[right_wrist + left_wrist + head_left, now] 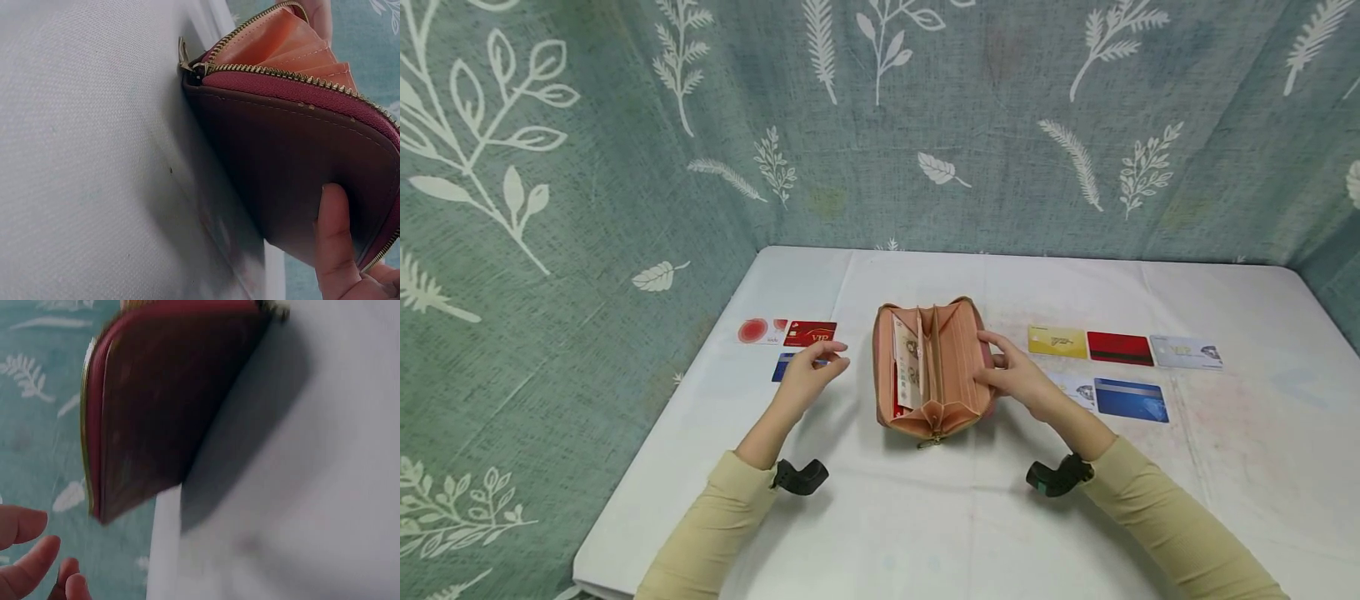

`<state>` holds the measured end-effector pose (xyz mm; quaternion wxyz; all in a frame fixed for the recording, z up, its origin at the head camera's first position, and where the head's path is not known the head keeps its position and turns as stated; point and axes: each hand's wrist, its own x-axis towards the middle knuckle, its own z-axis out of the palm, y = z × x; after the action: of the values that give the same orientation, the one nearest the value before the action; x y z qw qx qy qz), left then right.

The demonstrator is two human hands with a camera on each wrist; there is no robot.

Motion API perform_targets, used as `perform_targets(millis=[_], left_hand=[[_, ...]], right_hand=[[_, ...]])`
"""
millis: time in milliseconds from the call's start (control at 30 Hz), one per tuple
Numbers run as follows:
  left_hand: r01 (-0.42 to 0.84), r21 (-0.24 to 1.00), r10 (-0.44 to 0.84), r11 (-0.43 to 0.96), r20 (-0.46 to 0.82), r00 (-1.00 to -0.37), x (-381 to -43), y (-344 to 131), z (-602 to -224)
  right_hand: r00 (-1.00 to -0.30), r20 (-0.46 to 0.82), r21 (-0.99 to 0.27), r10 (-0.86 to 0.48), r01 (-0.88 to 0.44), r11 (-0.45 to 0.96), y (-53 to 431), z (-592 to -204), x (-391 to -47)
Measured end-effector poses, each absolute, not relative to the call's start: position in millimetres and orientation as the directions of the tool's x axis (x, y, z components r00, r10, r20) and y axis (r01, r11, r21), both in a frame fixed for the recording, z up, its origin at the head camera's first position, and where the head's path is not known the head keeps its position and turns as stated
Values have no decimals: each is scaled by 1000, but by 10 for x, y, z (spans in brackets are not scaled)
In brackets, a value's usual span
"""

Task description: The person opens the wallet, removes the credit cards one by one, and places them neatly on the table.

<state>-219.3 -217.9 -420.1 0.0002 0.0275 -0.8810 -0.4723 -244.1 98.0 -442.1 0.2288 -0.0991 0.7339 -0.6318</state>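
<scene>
An unzipped pink zip-around wallet [957, 358] stands on the table with its compartments spread. Inside its left section are a banknote [907, 364] and something red. My right hand [1018, 379] grips the wallet's right side, thumb and fingers at its edge; in the right wrist view one finger [334, 231] lies along the dark outer cover. Left of the wallet, my left hand [808, 375] hovers with loosely bent fingers, apart from it and holding nothing. A blue card [782, 367] is partly hidden behind that hand.
Left on the white table [910, 525] lie a white card with a red circle [760, 331] and a red VIP card [809, 333]. Rightward lie a gold card [1057, 342], red card [1118, 348], silver card [1186, 352], whitish card [1078, 389] and blue card [1131, 400]. A leaf-patterned curtain [880, 167] hangs behind.
</scene>
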Motion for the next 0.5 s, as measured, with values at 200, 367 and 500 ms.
perform_targets(millis=[200,367,500], left_hand=[[-83,846,-3,526,-96,-995,-2083,-1939,-4212],[-97,862,39,498,-135,-990,-2028,-1791,-4201],[-78,881,90,466,-134,-987,-2014,-1732,-4210]], right_hand=[[-878,-225,-969,-422,158,188,977,-4414,-2447],[-878,-220,-971,-426,154,185,981,-4427,-2449],[-875,-212,-973,-434,147,179,986,-4444,-2452]])
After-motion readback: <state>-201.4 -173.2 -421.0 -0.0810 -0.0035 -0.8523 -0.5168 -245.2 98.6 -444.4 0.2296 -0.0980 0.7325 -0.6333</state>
